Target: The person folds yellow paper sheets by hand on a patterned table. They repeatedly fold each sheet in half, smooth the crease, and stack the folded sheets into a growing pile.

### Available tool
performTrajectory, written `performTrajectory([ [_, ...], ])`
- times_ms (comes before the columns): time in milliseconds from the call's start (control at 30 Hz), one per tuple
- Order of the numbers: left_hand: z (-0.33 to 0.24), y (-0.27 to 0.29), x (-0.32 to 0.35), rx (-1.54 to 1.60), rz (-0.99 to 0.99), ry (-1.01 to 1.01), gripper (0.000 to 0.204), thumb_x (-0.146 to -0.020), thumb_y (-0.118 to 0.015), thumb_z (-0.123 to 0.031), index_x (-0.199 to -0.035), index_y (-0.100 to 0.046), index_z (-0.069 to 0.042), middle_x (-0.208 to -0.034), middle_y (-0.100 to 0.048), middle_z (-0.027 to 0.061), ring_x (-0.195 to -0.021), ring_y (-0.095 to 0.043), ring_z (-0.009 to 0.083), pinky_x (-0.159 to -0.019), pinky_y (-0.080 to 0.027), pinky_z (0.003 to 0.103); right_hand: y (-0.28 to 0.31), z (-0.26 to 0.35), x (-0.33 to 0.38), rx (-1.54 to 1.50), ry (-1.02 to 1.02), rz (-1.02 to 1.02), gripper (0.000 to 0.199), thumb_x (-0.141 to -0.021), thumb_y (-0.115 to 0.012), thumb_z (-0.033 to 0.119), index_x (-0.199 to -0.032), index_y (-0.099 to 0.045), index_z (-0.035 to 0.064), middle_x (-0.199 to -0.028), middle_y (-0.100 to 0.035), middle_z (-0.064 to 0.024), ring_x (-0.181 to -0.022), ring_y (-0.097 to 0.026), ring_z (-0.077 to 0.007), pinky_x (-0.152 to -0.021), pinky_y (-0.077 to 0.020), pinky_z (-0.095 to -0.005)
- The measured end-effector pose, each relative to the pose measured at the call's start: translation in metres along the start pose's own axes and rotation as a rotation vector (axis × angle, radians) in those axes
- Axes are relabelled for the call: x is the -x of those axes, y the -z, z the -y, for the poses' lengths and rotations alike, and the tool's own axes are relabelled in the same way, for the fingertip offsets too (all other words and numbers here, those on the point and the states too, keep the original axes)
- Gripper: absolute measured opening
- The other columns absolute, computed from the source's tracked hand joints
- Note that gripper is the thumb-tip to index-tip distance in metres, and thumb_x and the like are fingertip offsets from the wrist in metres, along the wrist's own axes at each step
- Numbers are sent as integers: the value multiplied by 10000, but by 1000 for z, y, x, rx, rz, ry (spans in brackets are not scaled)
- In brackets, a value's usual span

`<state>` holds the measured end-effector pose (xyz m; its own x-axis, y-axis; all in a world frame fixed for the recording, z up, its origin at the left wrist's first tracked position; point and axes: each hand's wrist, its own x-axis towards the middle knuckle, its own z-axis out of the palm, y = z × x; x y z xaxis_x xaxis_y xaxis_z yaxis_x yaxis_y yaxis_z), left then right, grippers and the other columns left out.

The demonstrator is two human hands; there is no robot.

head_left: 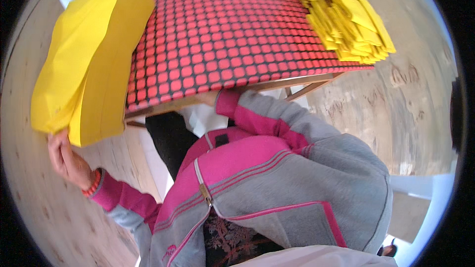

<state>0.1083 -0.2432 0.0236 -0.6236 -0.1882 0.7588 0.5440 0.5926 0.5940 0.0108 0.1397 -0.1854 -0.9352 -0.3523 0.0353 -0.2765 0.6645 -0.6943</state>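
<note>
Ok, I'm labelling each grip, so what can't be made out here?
Head view: right hand: its fingers and anything held, hidden beneath the red-patterned tabletop.
Head view: large yellow piece, held by the left hand: its far side, turned away.
Head view: folded yellow stack: count, layers overlapping.
Head view: dark thing, lower right: too small.

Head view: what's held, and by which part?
The left hand pinches the yellow piece by its lower edge. The right hand is mostly hidden by the table; its hold cannot be told.
</note>
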Motion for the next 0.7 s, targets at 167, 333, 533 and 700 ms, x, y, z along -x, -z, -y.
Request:
performTrajectory([
  [167,1,1,0,61,17,10,167,-975,-508,35,-1007,-672,34,-1145,-659,134,-1120,-594,221,-1046,-411,343,5,5,2,-45,31,-67,262,-991,-574,253,-1112,-655,36,-1116,-680,-127,-1013,-656,-299,-881,-517,-416],
  [333,-8,-5,-1,19,33,7,181,-975,-495,44,-1008,-672,29,-1162,-650,137,-1121,-594,224,-1035,-413,336,6,4,3,-131,83,-135,274,-997,-559,257,-1123,-656,34,-1122,-682,-126,-1027,-655,-295,-890,-519,-417],
  [533,-13,-10,0,46,3,26,182,-980,-489,40,-1011,-668,49,-1137,-644,129,-1096,-595,220,-1021,-418,323,6,1,8,-334,191,-243,289,-1003,-540,261,-1136,-658,33,-1131,-684,-124,-1044,-655,-289,-900,-520,-417],
  [700,-9,-8,0,52,-1,53,171,-987,-525,5,-1041,-679,54,-1097,-652,109,-1059,-602,204,-978,-440,302,13,31,11,-317,233,-211,303,-1009,-524,264,-1147,-660,31,-1138,-686,-122,-1058,-655,-285,-909,-521,-418],
])
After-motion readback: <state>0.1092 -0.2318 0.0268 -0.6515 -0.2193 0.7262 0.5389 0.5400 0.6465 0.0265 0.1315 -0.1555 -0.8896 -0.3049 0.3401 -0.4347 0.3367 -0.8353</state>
